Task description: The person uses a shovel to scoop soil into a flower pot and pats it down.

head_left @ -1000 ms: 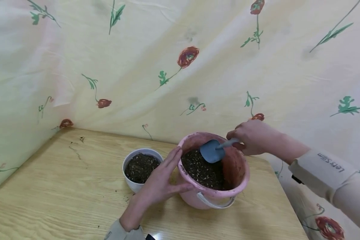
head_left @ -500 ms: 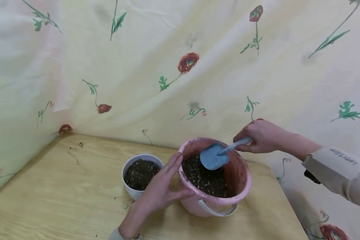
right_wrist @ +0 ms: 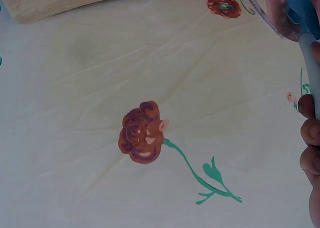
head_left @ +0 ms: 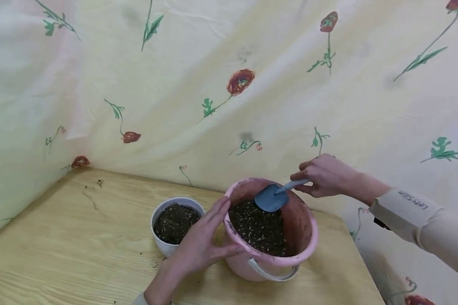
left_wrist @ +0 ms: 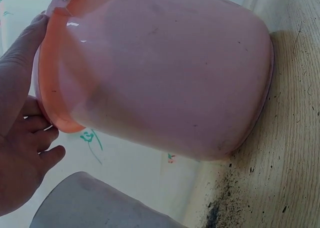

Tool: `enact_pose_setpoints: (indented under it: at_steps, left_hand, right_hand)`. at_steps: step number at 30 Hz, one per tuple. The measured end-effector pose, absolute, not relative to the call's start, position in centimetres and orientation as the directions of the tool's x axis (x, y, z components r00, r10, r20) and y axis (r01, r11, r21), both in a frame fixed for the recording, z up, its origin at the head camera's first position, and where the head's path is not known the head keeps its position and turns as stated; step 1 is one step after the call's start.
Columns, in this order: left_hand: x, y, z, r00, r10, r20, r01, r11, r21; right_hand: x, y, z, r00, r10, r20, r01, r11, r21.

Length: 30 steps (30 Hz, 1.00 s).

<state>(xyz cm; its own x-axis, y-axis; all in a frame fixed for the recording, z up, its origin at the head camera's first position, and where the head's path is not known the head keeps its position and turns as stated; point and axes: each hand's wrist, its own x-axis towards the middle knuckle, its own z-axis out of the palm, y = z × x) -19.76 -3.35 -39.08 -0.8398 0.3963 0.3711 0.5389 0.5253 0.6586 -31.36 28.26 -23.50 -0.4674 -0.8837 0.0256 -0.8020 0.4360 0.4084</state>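
A pink bucket (head_left: 312, 250) partly filled with dark soil (head_left: 257, 226) stands on the table in the head view. My left hand (head_left: 198, 245) rests against the near left of its rim, fingers and thumb spread along the outside. In the left wrist view, that hand (left_wrist: 22, 113) touches the rim edge of the bucket (left_wrist: 165, 73). With curled fingers my right hand (head_left: 326, 176) holds the handle of a small blue trowel (head_left: 271, 198). The blade hangs tilted inside the bucket mouth, over the soil, its visible face showing blue. Part of the trowel (right_wrist: 302, 10) enters the right wrist view.
A white pot (head_left: 156, 239) filled with soil stands close left of the bucket, partly behind my left hand. Soil crumbs dot the wooden table (head_left: 80, 245). Flower-printed cloth (head_left: 168, 101) hangs behind and beside it. The bucket's pale handle (head_left: 276, 276) hangs at the front.
The right hand swings slightly right, then back left, with the trowel still over the soil; its blade tilt shifts a little. The left hand stays on the rim. The camera view drifts slightly.
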Motion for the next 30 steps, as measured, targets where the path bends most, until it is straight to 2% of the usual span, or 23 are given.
enact_pose_setpoints:
  at_steps: [3, 10, 17, 23, 30]
  left_hand:
    - [-19.6, -3.3, -39.1, -0.845, 0.398, 0.358, 0.529, 0.523, 0.668]
    - [-19.2, -2.9, -39.1, -0.858, 0.398, 0.326, 0.506, 0.537, 0.676]
    - [-19.4, -3.1, -38.7, -0.858, 0.377, 0.348, 0.510, 0.558, 0.654]
    - [-19.6, -3.0, -38.6, -0.840, 0.387, 0.381, 0.543, 0.567, 0.620]
    - [-19.5, -3.0, -38.6, -0.836, 0.381, 0.396, 0.549, 0.573, 0.608]
  right_hand:
    - [-31.6, 28.2, -23.5, -0.454, -0.891, 0.006, -0.812, 0.417, 0.409]
    - [-32.2, 27.3, -23.8, -0.364, -0.927, -0.093, -0.844, 0.285, 0.454]
    - [-31.5, 27.2, -24.5, -0.324, -0.932, -0.160, -0.860, 0.220, 0.460]
    - [-29.7, 27.8, -25.6, -0.343, -0.906, -0.248, -0.882, 0.219, 0.417]
    - [-29.0, 27.0, -27.2, -0.383, -0.894, -0.233, -0.902, 0.307, 0.304]
